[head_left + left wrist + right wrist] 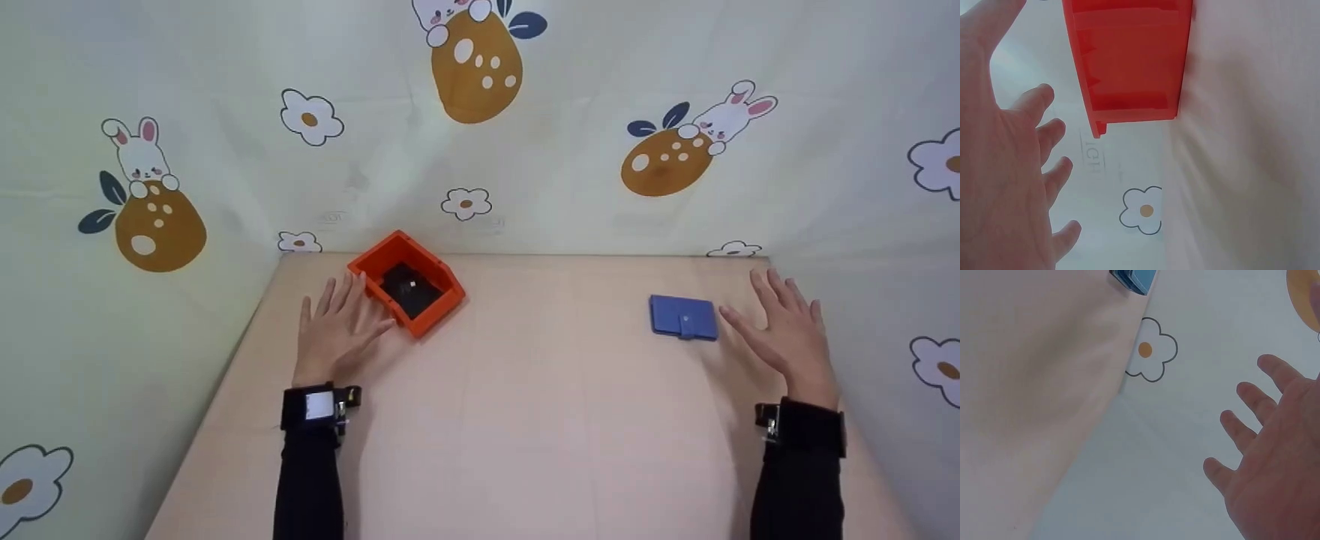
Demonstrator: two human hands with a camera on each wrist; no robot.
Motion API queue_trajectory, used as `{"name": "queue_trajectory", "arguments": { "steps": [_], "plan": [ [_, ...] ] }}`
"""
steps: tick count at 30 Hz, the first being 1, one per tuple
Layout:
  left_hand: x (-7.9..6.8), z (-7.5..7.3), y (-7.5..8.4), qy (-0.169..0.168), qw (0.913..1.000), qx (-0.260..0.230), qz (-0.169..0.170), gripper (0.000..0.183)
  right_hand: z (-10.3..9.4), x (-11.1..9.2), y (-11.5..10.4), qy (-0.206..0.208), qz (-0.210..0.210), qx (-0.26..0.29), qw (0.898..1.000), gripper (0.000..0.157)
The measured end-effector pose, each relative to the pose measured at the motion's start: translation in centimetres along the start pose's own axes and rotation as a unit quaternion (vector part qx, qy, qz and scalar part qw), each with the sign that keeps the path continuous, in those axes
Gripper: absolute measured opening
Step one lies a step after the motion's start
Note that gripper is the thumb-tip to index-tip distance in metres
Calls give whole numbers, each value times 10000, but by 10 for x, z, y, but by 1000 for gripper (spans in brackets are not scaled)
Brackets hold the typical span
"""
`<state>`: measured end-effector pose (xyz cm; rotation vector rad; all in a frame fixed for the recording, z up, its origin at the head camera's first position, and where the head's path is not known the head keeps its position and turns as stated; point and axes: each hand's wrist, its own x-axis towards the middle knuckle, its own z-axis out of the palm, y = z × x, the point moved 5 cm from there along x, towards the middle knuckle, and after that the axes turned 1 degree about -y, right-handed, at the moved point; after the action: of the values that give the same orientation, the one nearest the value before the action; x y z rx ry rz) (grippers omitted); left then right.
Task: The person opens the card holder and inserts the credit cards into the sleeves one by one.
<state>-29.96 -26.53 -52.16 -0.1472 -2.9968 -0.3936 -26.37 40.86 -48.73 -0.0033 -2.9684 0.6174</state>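
An orange-red plastic bin (436,321) stands at the back left of the table, turned at an angle, with a dark item (409,289) lying inside. Close beside its left side my left hand (336,330) hovers with fingers spread and nothing held; in the left wrist view the bin's red wall (1134,73) rises past the thumb. On the right lies a small blue snap-closure card holder (683,317). My right hand (787,337) is just right of it, fingers spread, holding nothing. Only a corner of the blue holder (1139,278) shows in the right wrist view.
The pale wooden table (525,420) meets patterned fabric walls (570,180) at the back and both sides, printed with rabbits and flowers. Each wrist wears a black strap with a small camera (766,420).
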Motion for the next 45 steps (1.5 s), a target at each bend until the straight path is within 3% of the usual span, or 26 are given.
{"name": "queue_trajectory", "arguments": {
  "steps": [7, 10, 13, 20, 27, 32, 40, 45],
  "plan": [
    [1, -5, 3, 158, 9997, 89, 156, 104, 11, 8, 3, 10, 814, 103, 9966, 107],
    [2, -7, 7, 251, 9992, 131, 292, 103, 26, 12, -2, -196, 1127, 242, 9931, 111],
    [3, -7, 13, 214, 9991, 168, 329, 102, 48, 16, -15, -527, 1135, 305, 9917, 110],
    [4, -5, 34, 164, 9988, 47, 456, 103, 79, 20, -40, -1168, 650, 73, 9910, 89],
    [3, -4, 57, 378, 9960, 104, 808, 100, 87, 21, -52, -1340, 252, -81, 9906, 77],
    [4, 3, 79, 397, 9930, -26, 1111, 98, 99, 20, -76, -1471, -203, -84, 9889, 72],
    [7, 25, 128, 37, 9861, -18, 1660, 96, 123, 8, -134, -1562, -988, -30, 9828, 62],
    [5, 43, 165, -301, 9748, 326, 2188, 98, 136, -6, -169, -1681, -1641, 99, 9720, 60]
  ]
}}
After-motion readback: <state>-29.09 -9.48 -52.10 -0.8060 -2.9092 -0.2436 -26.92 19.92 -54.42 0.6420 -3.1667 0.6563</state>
